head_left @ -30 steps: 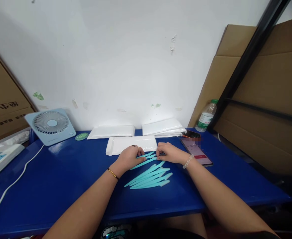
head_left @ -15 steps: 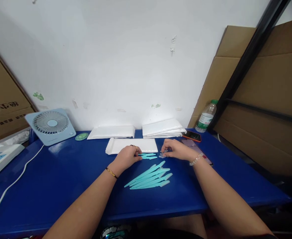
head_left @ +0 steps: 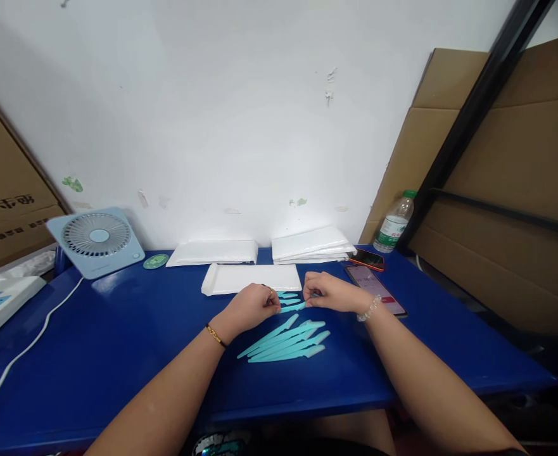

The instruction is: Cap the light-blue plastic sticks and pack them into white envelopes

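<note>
My left hand (head_left: 253, 308) pinches the handle end of a turquoise eyebrow razor (head_left: 292, 308) held level just above the blue table. At its other end, the closed fingertips of my right hand (head_left: 330, 293) grip the blade end, which they hide. A few more turquoise razors (head_left: 288, 296) lie just behind it, partly covered by my left hand. Nearer to me, several turquoise eyebrow razors (head_left: 285, 342) are fanned out, their pale blade ends pointing right. Behind both hands lies a flat white padded envelope (head_left: 254, 277).
More white envelopes lie in two stacks, one at left (head_left: 212, 252) and one at right (head_left: 310, 244), by the wall. A phone (head_left: 378, 291), another phone (head_left: 368, 258) and a bottle (head_left: 393, 225) are at right. A fan (head_left: 98, 240) and power strip (head_left: 3, 301) are at left.
A razor from the fanned group is now between my hands. My left hand has moved slightly right and nearer; my right hand has left the small clear pieces, which no longer show.
</note>
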Available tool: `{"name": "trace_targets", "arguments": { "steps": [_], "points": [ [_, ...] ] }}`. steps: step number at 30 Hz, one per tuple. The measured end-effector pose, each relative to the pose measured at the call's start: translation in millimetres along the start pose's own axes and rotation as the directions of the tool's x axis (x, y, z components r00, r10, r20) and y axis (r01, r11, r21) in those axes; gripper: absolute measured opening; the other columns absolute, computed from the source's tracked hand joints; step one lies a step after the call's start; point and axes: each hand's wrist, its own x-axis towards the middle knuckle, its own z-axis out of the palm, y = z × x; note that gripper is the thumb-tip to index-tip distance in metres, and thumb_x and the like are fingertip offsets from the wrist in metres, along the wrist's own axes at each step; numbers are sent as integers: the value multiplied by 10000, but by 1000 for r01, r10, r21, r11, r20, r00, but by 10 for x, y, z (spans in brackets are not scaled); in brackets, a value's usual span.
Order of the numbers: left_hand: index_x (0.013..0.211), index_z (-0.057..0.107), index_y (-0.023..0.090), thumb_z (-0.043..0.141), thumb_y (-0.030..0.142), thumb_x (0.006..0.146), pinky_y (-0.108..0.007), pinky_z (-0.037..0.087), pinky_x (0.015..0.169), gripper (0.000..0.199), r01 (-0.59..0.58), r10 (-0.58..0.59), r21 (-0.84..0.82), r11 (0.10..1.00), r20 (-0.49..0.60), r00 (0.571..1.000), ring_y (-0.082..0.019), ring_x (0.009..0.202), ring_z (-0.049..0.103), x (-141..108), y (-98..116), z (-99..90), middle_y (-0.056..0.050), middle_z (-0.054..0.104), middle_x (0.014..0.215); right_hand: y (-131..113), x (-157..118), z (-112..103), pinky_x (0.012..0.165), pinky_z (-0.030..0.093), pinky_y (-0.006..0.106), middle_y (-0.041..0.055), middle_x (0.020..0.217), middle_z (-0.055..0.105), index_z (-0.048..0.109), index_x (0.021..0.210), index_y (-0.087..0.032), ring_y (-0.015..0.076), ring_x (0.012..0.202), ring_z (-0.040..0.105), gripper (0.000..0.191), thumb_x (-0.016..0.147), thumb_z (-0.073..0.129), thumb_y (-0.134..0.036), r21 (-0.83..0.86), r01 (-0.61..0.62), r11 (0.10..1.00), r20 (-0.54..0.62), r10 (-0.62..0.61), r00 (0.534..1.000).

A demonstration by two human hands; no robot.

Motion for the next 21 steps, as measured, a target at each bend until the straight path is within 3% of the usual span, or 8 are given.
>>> {"name": "trace_targets", "arguments": {
  "steps": [4,7,11,15,21],
  "points": [
    [727,677,187,531,292,761,-242,360,581,183,101,-98,65,993,-44,994,-150,654,571,6,-131,-63,-34,682,747,70,-39,-48,713,370,255,29,865,551,633,785,-166,143,770,523,35,786,617,-197,-27,-84,996,-92,81,992],
    [750,679,200,561,310,740,-243,365,589,162,141,-135,69,988,-75,988,-157,690,580,5,-153,-87,-25,685,775,14,-21,-24,738,370,269,36,889,558,653,844,-178,157,804,531,97,792,633,-258,-33,-45,998,-124,41,991],
    [777,685,201,571,366,740,-234,360,570,204,108,-108,-8,994,-23,994,-142,657,570,-15,-70,-90,-12,675,746,-176,78,116,794,342,294,14,907,558,657,901,-215,150,819,533,161,793,649,-334,-43,96,994,-18,-97,995],
    [795,702,201,593,495,720,-229,321,513,322,59,-53,-69,996,88,995,-127,587,534,-59,10,-72,-2,655,676,-257,162,240,802,331,301,9,867,545,647,826,-198,150,813,531,128,771,676,-311,-83,117,990,58,-112,992],
    [764,701,184,598,410,732,-230,305,512,249,52,-51,-11,999,107,993,-117,556,509,-42,-9,-26,-7,653,643,-200,111,151,782,343,283,8,846,535,617,786,-184,140,799,515,82,811,625,-262,-70,96,993,12,-95,995]
  ]
}}
